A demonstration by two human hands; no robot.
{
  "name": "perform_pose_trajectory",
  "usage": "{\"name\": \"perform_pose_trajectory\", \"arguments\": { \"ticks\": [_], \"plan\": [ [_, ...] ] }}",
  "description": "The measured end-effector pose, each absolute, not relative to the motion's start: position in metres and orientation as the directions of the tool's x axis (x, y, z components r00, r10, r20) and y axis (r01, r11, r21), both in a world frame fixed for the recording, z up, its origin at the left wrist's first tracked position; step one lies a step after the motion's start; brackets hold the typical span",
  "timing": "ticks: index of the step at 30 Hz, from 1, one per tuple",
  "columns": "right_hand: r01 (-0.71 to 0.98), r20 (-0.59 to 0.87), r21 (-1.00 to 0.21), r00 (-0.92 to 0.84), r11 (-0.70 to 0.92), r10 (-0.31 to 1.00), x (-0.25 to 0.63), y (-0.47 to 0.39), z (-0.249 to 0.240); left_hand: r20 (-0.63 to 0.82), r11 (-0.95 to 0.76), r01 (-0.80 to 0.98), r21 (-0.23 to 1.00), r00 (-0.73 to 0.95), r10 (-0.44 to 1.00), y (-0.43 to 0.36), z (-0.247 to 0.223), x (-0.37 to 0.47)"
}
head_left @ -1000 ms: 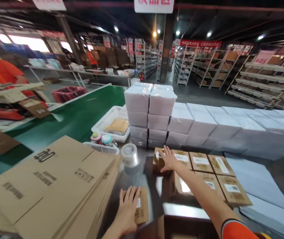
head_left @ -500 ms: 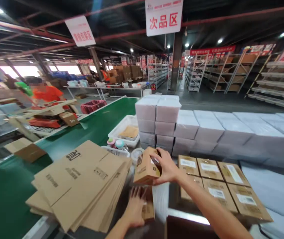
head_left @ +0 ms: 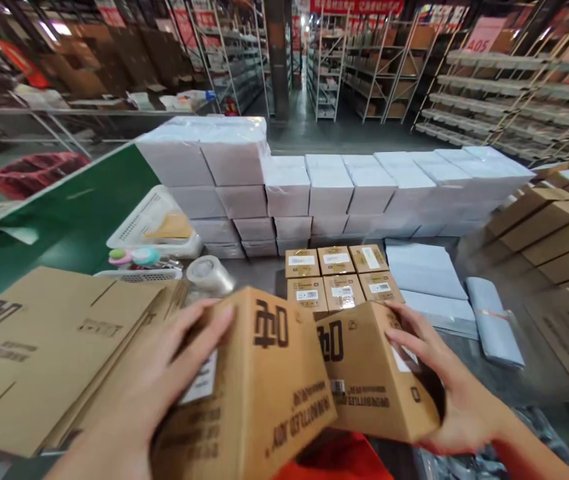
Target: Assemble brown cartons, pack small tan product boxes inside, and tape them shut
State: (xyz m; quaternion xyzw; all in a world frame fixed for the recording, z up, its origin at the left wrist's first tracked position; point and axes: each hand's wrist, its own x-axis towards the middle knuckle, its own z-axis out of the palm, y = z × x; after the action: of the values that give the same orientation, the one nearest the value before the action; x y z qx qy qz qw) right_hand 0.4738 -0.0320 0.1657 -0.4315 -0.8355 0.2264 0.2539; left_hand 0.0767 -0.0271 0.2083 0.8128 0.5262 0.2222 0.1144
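Close to me, my left hand (head_left: pixel 159 380) is closed on a brown cardboard box (head_left: pixel 279 380) printed with large dark characters and bearing a white label. A second cardboard box (head_left: pixel 359 367), of the same print, is gripped by my right hand (head_left: pixel 449 380) from its right side. Both boxes are tilted in the air, their near edges touching or overlapping; I cannot tell which. Beyond them stand several small labelled boxes (head_left: pixel 343 291) in two rows on the table. To the left of my left hand lies a stack of flattened cartons (head_left: pixel 39 347).
White stacked packs (head_left: pixel 329 193) form a wall at the back. A white basket (head_left: pixel 134 220) and a tape roll (head_left: pixel 209 273) sit left of centre, beside the green conveyor belt (head_left: pixel 99 180). Grey mailer bags (head_left: pixel 424 280) and more brown boxes (head_left: pixel 554 227) are on the right.
My view has turned right and down. The right hand's box has come closer to me. My left hand, earlier on a box low on the table, now holds a box up beside it.
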Motion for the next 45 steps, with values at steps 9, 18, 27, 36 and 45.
{"name": "perform_pose_trajectory", "arguments": {
  "ticks": [9,18,27,36,45],
  "plan": [
    [0.653,0.126,-0.32,-0.689,0.687,0.714,0.501,-0.01,0.129,-0.166,-0.297,0.836,0.461,0.41,0.897,-0.024,0.135,0.187],
    [0.602,-0.066,-0.385,-0.774,0.7,0.63,0.503,-0.016,0.129,-0.153,-0.347,0.89,0.297,0.403,0.902,-0.038,0.067,0.214],
    [0.708,-0.154,-0.431,-0.668,0.56,0.728,0.459,-0.004,0.065,-0.199,-0.535,0.826,0.176,0.562,0.803,0.003,0.058,0.181],
    [0.702,-0.178,-0.42,-0.686,0.575,0.706,0.433,-0.006,0.036,-0.451,-0.46,0.866,0.196,0.497,0.741,-0.011,0.037,0.178],
    [0.631,0.059,-0.748,-0.248,0.208,0.967,0.486,-0.017,0.015,0.038,-0.395,0.792,0.465,0.428,0.903,-0.001,0.026,0.116]
  ]
}}
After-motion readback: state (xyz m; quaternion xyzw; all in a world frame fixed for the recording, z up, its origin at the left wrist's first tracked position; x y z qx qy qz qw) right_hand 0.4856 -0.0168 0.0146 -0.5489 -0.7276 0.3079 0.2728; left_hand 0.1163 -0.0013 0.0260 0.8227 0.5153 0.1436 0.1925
